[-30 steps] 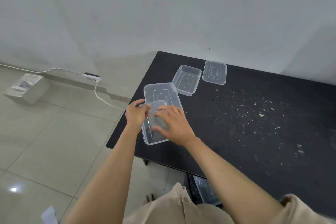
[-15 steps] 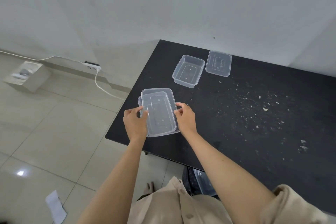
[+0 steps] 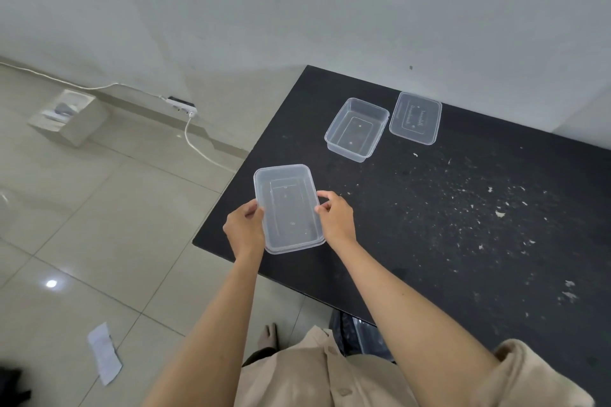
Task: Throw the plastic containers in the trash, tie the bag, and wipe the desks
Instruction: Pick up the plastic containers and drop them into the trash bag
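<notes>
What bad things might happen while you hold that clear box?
The held container is pinched only at its edges by the left hand and right hand near the desk corner; a loose grip might drop it on the floor. Wiping later may sweep the crumbs off too.

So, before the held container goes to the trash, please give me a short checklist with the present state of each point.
1. Left hand grips the held container: ok.
2. Right hand grips its other side: ok.
3. Lid seated on it: cannot tell.
4. Trash bag under the desk open: cannot tell.
5. Open container and loose lid collected: not ok.
6. Desk free of crumbs: not ok.
</notes>
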